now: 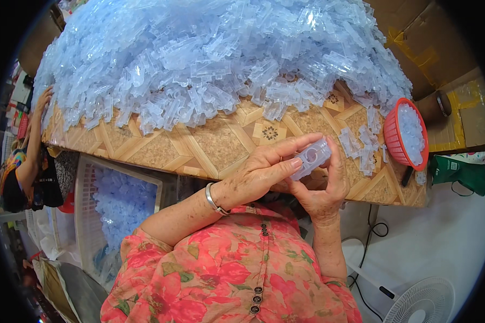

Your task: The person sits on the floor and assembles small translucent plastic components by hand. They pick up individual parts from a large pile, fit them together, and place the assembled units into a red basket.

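Note:
Between my two hands, above the near edge of the table, is a clear bluish plastic piece (pixel 313 156) with a round opening in its face. My left hand (pixel 269 168) pinches it from the left, thumb on its near side. My right hand (pixel 324 188) grips its right side between thumb and fingers. A huge heap of similar clear plastic pieces (pixel 210 59) covers the far part of the patterned table (pixel 215 142). Several loose pieces (pixel 364 148) lie on the tabletop to the right of my hands.
A red plastic basket (pixel 394 141) holding clear pieces stands at the table's right end. A white crate (pixel 89 215) of pieces is below left. Cardboard boxes (pixel 431 43), a green bag (pixel 458 173) and a white fan (pixel 423 304) are at right. Another person's arm (pixel 35 129) reaches the heap at far left.

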A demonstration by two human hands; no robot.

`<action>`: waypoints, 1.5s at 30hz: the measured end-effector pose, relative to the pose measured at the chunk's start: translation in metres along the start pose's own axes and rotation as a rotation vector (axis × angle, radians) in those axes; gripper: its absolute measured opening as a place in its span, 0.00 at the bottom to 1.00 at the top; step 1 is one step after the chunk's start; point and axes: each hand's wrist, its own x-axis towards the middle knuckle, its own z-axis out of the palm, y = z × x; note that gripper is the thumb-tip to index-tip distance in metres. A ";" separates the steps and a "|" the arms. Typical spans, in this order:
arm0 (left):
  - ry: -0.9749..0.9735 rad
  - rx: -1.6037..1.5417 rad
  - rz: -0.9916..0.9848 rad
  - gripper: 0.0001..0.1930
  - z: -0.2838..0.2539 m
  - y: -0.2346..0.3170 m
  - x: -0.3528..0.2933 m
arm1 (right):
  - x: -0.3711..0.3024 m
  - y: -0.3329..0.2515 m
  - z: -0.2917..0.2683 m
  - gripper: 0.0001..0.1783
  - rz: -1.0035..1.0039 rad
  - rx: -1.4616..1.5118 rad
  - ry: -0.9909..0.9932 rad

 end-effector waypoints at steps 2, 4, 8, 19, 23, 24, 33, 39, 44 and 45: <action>-0.004 -0.023 -0.035 0.27 0.000 0.002 0.000 | -0.001 0.001 0.001 0.50 0.017 0.037 -0.003; -0.006 -0.072 -0.081 0.27 0.001 0.007 -0.002 | -0.002 0.002 0.004 0.50 0.043 0.103 0.000; 0.011 -0.050 -0.004 0.28 0.002 -0.003 -0.002 | -0.004 0.003 0.005 0.50 0.020 0.086 0.012; -0.032 0.027 -0.039 0.29 0.003 0.003 -0.001 | -0.001 0.005 -0.001 0.52 -0.009 0.083 0.001; -0.006 -0.020 -0.020 0.30 0.003 -0.002 -0.002 | -0.002 0.003 -0.001 0.52 0.017 0.089 -0.020; -0.010 -0.032 -0.031 0.30 0.003 -0.002 -0.002 | -0.004 0.005 0.001 0.52 0.025 0.115 -0.015; -0.073 0.240 0.076 0.29 -0.006 -0.002 0.000 | -0.008 0.010 0.005 0.50 -0.031 0.067 0.026; -0.067 0.042 -0.108 0.29 -0.002 0.008 -0.002 | -0.014 0.010 0.007 0.51 0.095 0.225 0.010; -0.113 0.454 0.164 0.33 -0.005 0.000 0.001 | -0.016 0.010 0.008 0.52 0.139 0.266 0.030; -0.110 0.507 0.209 0.34 -0.004 -0.001 0.001 | -0.018 0.010 0.011 0.52 0.182 0.300 0.050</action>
